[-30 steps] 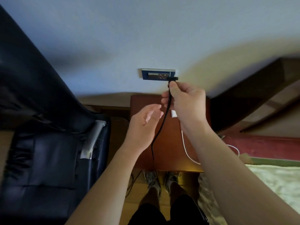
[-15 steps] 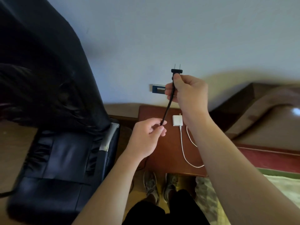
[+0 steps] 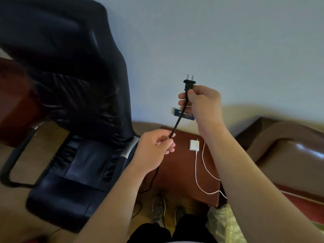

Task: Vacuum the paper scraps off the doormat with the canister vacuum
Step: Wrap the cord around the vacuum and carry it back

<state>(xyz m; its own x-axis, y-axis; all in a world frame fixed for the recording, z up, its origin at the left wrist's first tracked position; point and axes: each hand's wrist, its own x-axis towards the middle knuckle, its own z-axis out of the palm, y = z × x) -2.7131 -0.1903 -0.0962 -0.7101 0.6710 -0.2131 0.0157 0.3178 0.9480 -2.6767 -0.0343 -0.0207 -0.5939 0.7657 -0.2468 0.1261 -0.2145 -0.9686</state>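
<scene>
My right hand (image 3: 201, 102) pinches a black two-prong power plug (image 3: 189, 84) just below its head, prongs pointing up, clear of the wall. The black cord (image 3: 177, 123) runs down from it into my left hand (image 3: 154, 148), whose fingers curl round it. The cord then drops on toward the floor. A blue wall socket (image 3: 184, 114) sits low on the wall, partly hidden behind my right hand. The vacuum, the doormat and the paper scraps are out of view.
A black leather chair (image 3: 73, 134) fills the left. A reddish wooden side table (image 3: 177, 172) below the socket carries a white charger with its cable (image 3: 193, 145). A brown sofa (image 3: 289, 146) stands at the right. My feet are on the wooden floor.
The plug has come out of the socket and my right hand has lifted it away from the wall. My left hand has closed round the cord lower down.
</scene>
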